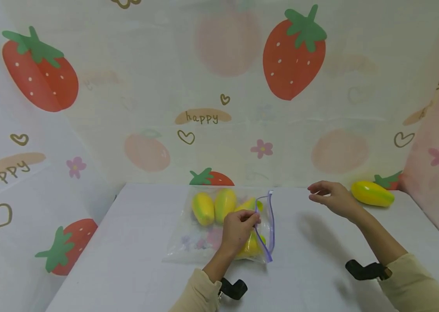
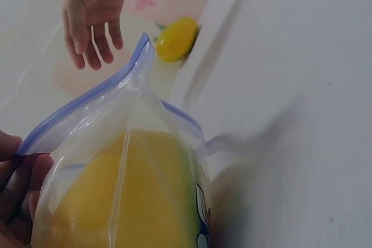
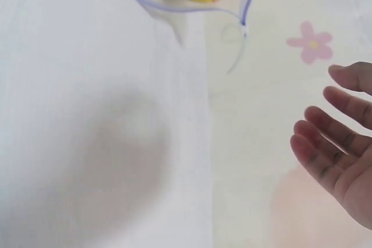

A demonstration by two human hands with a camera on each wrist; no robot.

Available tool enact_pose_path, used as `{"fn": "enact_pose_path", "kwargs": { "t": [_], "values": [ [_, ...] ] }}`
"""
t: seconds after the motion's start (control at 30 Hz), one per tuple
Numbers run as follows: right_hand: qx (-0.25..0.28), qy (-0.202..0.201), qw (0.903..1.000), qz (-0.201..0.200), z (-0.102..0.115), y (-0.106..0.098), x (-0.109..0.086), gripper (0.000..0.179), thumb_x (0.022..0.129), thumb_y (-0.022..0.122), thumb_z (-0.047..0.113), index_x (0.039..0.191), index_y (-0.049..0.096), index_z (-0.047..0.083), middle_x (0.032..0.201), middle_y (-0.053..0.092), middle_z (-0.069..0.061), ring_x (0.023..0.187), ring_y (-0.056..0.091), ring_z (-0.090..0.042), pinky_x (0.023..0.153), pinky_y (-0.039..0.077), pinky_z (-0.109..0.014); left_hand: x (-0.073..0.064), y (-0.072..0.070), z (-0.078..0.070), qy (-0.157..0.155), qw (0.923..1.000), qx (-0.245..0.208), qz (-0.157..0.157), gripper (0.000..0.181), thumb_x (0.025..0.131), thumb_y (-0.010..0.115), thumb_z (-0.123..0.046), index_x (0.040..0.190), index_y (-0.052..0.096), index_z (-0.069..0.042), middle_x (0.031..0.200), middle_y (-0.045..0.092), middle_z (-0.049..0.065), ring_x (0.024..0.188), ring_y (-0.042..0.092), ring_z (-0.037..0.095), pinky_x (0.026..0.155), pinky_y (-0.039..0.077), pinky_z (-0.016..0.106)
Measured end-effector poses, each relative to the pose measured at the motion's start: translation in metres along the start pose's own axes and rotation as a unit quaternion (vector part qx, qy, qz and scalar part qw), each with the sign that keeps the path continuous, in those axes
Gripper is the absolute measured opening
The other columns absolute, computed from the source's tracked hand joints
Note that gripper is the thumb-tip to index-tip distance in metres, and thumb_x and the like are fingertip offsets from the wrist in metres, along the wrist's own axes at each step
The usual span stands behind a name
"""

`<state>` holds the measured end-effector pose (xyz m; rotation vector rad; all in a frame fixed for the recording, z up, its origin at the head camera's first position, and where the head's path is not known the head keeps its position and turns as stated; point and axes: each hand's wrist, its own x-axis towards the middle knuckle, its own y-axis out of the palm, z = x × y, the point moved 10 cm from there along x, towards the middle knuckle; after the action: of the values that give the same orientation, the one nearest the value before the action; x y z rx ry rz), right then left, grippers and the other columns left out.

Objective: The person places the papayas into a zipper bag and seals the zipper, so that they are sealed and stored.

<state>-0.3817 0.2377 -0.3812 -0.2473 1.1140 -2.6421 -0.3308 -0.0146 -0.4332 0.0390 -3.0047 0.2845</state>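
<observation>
A clear zip bag [image 1: 180, 238] with a purple zip edge lies on the table, its mouth parted and facing right. Several yellow mangoes [image 1: 225, 203] with green tinges are inside it. My left hand [image 1: 238, 229] pinches the near lip of the mouth between thumb and fingers; in the left wrist view, the purple zip edge [image 2: 81, 100] runs up from those fingertips. Over the right side of the table, my right hand [image 1: 334, 199] is raised with nothing in it, its fingers relaxed and spread [image 3: 325, 149]. Close beyond it, another mango [image 1: 372, 193] lies outside the bag.
White cloth covers the table [image 1: 126, 268]. A backdrop [image 1: 219, 143] printed with strawberries, hearts and flowers stands behind the table and along both sides. Each wrist carries a black camera mount [image 1: 365, 269].
</observation>
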Motion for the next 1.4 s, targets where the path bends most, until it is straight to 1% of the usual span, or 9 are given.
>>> {"fn": "enact_pose_path", "kwargs": {
  "t": [0.1, 0.27, 0.5, 0.63, 0.7, 0.87, 1.03, 1.2, 1.4],
  "values": [
    [-0.01, 0.001, 0.9999, -0.011, -0.005, -0.008, 0.002, 0.038, 0.096, 0.061, 0.024, 0.123, 0.059, -0.002, 0.118, 0.065, -0.023, 0.104, 0.062, -0.033, 0.088, 0.055, -0.048, 0.002, -0.001, 0.001, -0.002, 1.0, 0.0, -0.002, 0.022, 0.09, 0.069, -0.023, 0.092, 0.075, -0.002, 0.083, 0.075, 0.01, 0.073, 0.064, 0.01, 0.066, 0.051, 0.015],
    [-0.028, -0.002, 0.9992, -0.027, -0.012, -0.02, 0.003, 0.037, 0.095, 0.061, 0.021, 0.122, 0.059, -0.004, 0.117, 0.064, -0.026, 0.103, 0.062, -0.035, 0.086, 0.056, -0.047, 0.002, -0.001, 0.001, -0.003, 1.0, -0.002, -0.003, 0.024, 0.09, 0.069, -0.024, 0.093, 0.075, 0.0, 0.083, 0.075, 0.011, 0.072, 0.063, 0.01, 0.065, 0.051, 0.015],
    [-0.072, -0.006, 0.9961, -0.051, -0.017, -0.041, 0.002, 0.034, 0.095, 0.061, 0.017, 0.119, 0.06, -0.006, 0.113, 0.064, -0.027, 0.098, 0.061, -0.037, 0.078, 0.057, -0.042, 0.0, 0.0, 0.0, -0.004, 1.0, 0.0, -0.001, 0.022, 0.09, 0.069, -0.023, 0.091, 0.076, -0.002, 0.082, 0.074, 0.011, 0.072, 0.062, 0.01, 0.066, 0.05, 0.016],
    [-0.098, -0.015, 0.993, -0.065, -0.018, -0.053, 0.004, 0.033, 0.094, 0.061, 0.017, 0.117, 0.06, -0.008, 0.109, 0.065, -0.028, 0.097, 0.062, -0.038, 0.073, 0.055, -0.035, 0.0, -0.002, -0.002, -0.006, 0.9999, 0.009, -0.002, 0.024, 0.091, 0.068, -0.024, 0.091, 0.076, -0.001, 0.081, 0.074, 0.009, 0.071, 0.063, 0.01, 0.067, 0.052, 0.018],
    [-0.107, -0.014, 0.9919, -0.066, -0.021, -0.058, 0.005, 0.034, 0.094, 0.061, 0.017, 0.117, 0.06, -0.008, 0.11, 0.065, -0.028, 0.098, 0.061, -0.039, 0.073, 0.053, -0.035, 0.001, -0.003, -0.004, -0.009, 0.9999, 0.009, -0.005, 0.025, 0.091, 0.068, -0.023, 0.091, 0.076, 0.0, 0.08, 0.074, 0.01, 0.07, 0.064, 0.01, 0.066, 0.054, 0.019],
    [-0.12, -0.002, 0.9905, -0.068, -0.033, -0.069, 0.01, 0.035, 0.095, 0.06, 0.018, 0.116, 0.06, -0.01, 0.111, 0.063, -0.03, 0.102, 0.059, -0.041, 0.081, 0.05, -0.047, 0.001, -0.007, -0.007, -0.022, 0.9994, 0.023, -0.013, 0.023, 0.09, 0.069, -0.024, 0.09, 0.077, -0.003, 0.08, 0.075, 0.008, 0.069, 0.064, 0.009, 0.065, 0.054, 0.021],
    [-0.125, 0.022, 0.9893, -0.073, -0.043, -0.077, 0.013, 0.037, 0.096, 0.058, 0.02, 0.116, 0.059, -0.011, 0.11, 0.061, -0.032, 0.101, 0.057, -0.044, 0.084, 0.047, -0.054, -0.001, -0.011, -0.01, -0.027, 0.9982, 0.047, -0.024, 0.023, 0.089, 0.069, -0.027, 0.091, 0.078, -0.006, 0.081, 0.075, 0.005, 0.07, 0.062, 0.007, 0.065, 0.051, 0.018],
    [-0.14, 0.056, 0.9869, -0.058, -0.056, -0.081, 0.017, 0.04, 0.096, 0.055, 0.021, 0.118, 0.055, -0.012, 0.117, 0.056, -0.038, 0.105, 0.053, -0.05, 0.088, 0.044, -0.059, -0.001, -0.012, -0.011, -0.031, 0.9978, 0.052, -0.028, 0.023, 0.089, 0.069, -0.028, 0.091, 0.078, -0.007, 0.081, 0.075, 0.004, 0.07, 0.062, 0.007, 0.065, 0.05, 0.019],
    [-0.166, 0.088, 0.9818, -0.03, -0.076, -0.088, 0.021, 0.045, 0.095, 0.055, 0.022, 0.124, 0.049, -0.012, 0.123, 0.05, -0.042, 0.109, 0.049, -0.054, 0.092, 0.041, -0.063, 0.001, -0.011, -0.01, -0.023, 0.9977, 0.059, -0.025, 0.022, 0.088, 0.07, -0.027, 0.09, 0.078, -0.006, 0.08, 0.075, 0.004, 0.07, 0.061, 0.007, 0.065, 0.05, 0.019]
  ]
}}
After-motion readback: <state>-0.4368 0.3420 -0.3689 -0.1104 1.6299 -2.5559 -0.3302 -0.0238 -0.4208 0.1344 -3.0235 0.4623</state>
